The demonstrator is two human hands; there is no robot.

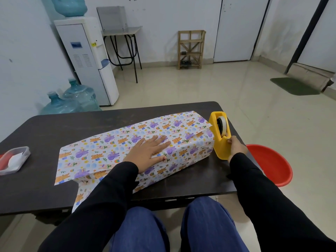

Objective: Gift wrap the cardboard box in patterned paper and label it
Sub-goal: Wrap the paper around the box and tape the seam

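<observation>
The box [190, 151] lies lengthways across the middle of the table [45, 142], already rolled in the paper [72, 166], which stands out past it in loose open sleeves at both ends. Our left hand [148, 149] lies flat on top, fingers straight and close together, thumb out to the side, pressing the overlapped seam down. Our right hand [236, 145] is at the dispenser [220, 150] just beside the box's right end, its fingertips [230, 141] pinching at the tape [222, 124] end by the cutter. We judge the box light and stiff, so it will take firm pressure, but the paper looks thin and smooth: it will likely slide on the cardboard and spring open the moment the palm lifts, and it creases or tears if dragged. The best hold is this flat press over the seam, not a grip on the unsupported ends. The dispenser may tip or skid when we pull. A tub [16, 159] sits at the table's left edge, and a red basin [271, 162] lies beyond the right edge.
</observation>
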